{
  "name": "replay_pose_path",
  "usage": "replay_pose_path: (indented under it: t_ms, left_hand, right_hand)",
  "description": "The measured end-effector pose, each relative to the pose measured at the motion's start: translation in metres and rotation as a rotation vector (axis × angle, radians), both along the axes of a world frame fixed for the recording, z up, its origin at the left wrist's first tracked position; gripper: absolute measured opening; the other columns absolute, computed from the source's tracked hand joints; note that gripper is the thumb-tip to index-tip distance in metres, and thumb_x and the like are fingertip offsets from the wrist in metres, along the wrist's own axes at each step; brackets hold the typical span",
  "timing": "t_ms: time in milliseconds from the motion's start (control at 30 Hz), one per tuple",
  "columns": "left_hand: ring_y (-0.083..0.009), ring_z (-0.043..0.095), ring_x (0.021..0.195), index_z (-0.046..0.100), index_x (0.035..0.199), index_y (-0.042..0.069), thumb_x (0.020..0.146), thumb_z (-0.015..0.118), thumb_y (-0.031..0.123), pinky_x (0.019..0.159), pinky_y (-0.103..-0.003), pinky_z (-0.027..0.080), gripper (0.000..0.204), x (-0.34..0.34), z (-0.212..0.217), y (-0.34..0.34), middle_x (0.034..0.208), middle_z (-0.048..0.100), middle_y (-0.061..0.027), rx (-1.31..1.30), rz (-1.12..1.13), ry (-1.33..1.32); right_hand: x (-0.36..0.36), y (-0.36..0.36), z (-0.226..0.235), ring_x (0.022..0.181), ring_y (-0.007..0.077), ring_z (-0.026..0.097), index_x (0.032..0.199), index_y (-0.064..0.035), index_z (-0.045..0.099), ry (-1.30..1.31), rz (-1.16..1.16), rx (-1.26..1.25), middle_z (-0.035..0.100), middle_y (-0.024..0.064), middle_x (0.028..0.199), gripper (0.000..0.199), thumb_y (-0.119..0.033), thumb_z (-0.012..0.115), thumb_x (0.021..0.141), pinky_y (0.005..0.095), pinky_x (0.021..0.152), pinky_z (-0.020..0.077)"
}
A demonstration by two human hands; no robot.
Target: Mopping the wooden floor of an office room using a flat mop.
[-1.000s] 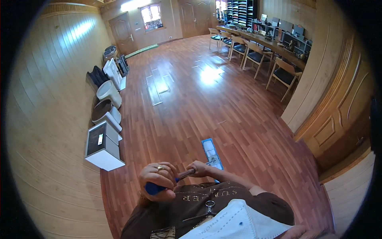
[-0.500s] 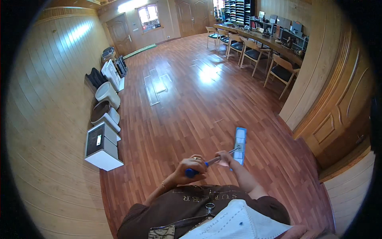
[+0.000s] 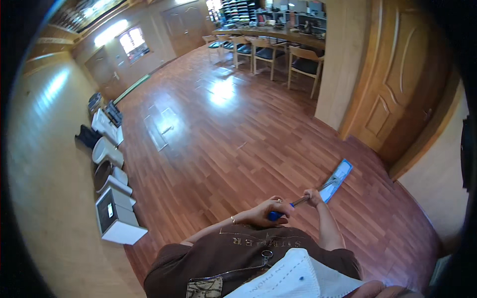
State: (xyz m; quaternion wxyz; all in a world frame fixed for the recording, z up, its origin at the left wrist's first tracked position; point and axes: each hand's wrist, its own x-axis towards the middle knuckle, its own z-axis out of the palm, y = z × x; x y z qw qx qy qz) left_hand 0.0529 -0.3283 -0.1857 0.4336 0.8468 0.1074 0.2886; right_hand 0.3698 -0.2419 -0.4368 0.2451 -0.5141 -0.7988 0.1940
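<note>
Our left hand (image 3: 273, 210) wraps its fingers round the blue-handled flat mop (image 3: 341, 173), our right hand (image 3: 313, 197) round its pole; its head lies near the glossy red-brown plank floor's (image 3: 223, 154) right edge; pale wooden, black-seated chairs (image 3: 304, 53) line a long brown desk (image 3: 283, 34) beyond.

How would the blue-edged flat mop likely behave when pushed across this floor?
The mop head would probably slide easily, since the plank-patterned floor looks glossy. The pole, straight between left hand and right hand, is likely stiff. The head's flat, elongated shape makes rolling seem unlikely.
</note>
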Motion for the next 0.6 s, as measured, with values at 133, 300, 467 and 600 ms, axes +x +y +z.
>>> replay_pose_path:
  t_ms: [133, 300, 467, 600]
  left_hand:
    - [-0.0243, 0.057, 0.104, 0.061, 0.091, 0.012, 0.084, 0.067, 0.019, 0.094, -0.043, 0.034, 0.011, 0.055, 0.003, 0.005, 0.099, 0.064, -0.0052, 0.054, -0.322, -0.013]
    - [-0.0276, 0.059, 0.103, 0.060, 0.089, 0.009, 0.083, 0.067, 0.018, 0.088, -0.043, 0.042, 0.013, 0.072, 0.002, -0.009, 0.097, 0.064, -0.0068, -0.011, -0.471, -0.041]
    - [-0.0298, 0.056, 0.110, 0.059, 0.088, 0.005, 0.079, 0.070, 0.010, 0.094, -0.045, 0.042, 0.014, 0.100, -0.025, -0.016, 0.098, 0.064, -0.0079, -0.290, -0.777, -0.022]
    - [-0.0296, 0.056, 0.111, 0.060, 0.088, 0.005, 0.077, 0.070, 0.008, 0.099, -0.045, 0.040, 0.015, 0.100, -0.034, -0.025, 0.098, 0.064, -0.0082, -0.347, -0.834, -0.011]
  right_hand:
    - [0.085, -0.071, -0.082, 0.057, 0.0186, 0.056, 0.061, -0.0085, 0.057, 0.546, -0.385, -0.333, 0.057, 0.0095, 0.059, 0.018, -0.018, 0.053, 0.076, 0.0366, 0.050, 0.0408]
    - [0.092, -0.143, -0.065, 0.047, 0.0125, 0.050, 0.060, -0.0090, 0.058, 1.275, -0.702, -0.551, 0.050, 0.0004, 0.053, 0.022, -0.020, 0.056, 0.079, 0.0293, 0.041, 0.0364]
    - [0.128, -0.262, -0.116, 0.049, 0.0227, 0.053, 0.066, -0.0123, 0.062, 0.464, -0.877, -0.377, 0.051, 0.0111, 0.053, 0.014, -0.025, 0.062, 0.071, 0.0396, 0.050, 0.0415]
    - [0.077, -0.316, -0.090, 0.057, 0.0364, 0.056, 0.061, -0.0121, 0.058, -0.020, -0.854, 0.122, 0.057, 0.0141, 0.059, 0.013, -0.021, 0.065, 0.065, 0.0429, 0.051, 0.0436]
